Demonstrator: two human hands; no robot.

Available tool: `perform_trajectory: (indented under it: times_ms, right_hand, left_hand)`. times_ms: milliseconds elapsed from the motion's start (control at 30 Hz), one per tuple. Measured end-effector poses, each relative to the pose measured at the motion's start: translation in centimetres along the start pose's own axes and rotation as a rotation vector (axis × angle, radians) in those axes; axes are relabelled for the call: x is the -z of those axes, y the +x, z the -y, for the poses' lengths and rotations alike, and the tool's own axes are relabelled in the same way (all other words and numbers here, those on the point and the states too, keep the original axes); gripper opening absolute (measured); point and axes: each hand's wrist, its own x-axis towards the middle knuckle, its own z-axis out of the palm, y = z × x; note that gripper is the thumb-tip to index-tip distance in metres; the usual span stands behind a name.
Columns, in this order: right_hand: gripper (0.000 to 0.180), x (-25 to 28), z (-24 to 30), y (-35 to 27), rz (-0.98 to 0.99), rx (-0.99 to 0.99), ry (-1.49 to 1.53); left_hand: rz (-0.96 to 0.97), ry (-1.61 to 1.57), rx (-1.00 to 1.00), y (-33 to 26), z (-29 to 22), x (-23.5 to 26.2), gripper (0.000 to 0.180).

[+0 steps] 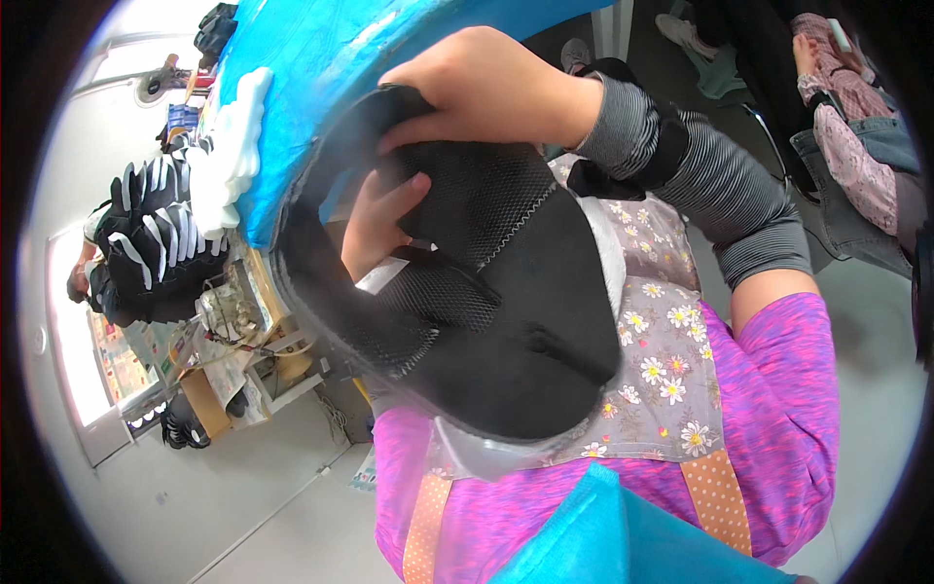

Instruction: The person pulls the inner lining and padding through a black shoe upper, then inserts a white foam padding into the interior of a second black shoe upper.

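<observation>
A black shoe upper (525,360) is held up in front of my chest. It has mesh panels, zigzag stitching and an opening on its left side. My right hand (467,92) pinches its upper rim, thumb on the near face, fingers over the edge. Through the opening shows part of my left hand (375,229), its thumb against the mesh edge. The rest of that hand and the left forearm are hidden behind the upper. A clear, film-like edge (486,453) shows below the rounded end.
A blue-covered table (302,58) lies beyond my hands, with stacked white pieces (229,146) at its left. Black-and-white shoe parts (156,234) are piled farther left, above a cluttered shelf (282,375). Another person's pink sleeve (856,170) is at the right.
</observation>
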Motion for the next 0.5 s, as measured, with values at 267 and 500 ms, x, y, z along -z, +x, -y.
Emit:
perform_trajectory:
  times_ms: [267,500]
  right_hand:
    - [0.051,0.2,0.7,1.4,-0.285,0.091,0.322]
    - [0.032,2.5,-0.4,-1.2,0.101,-0.237,0.483]
  left_hand:
    - [-0.216,0.213,0.006,-0.4,-1.4,0.8,0.036]
    - [-0.161,0.643,-0.348,1.6,1.9,-2.4,0.031]
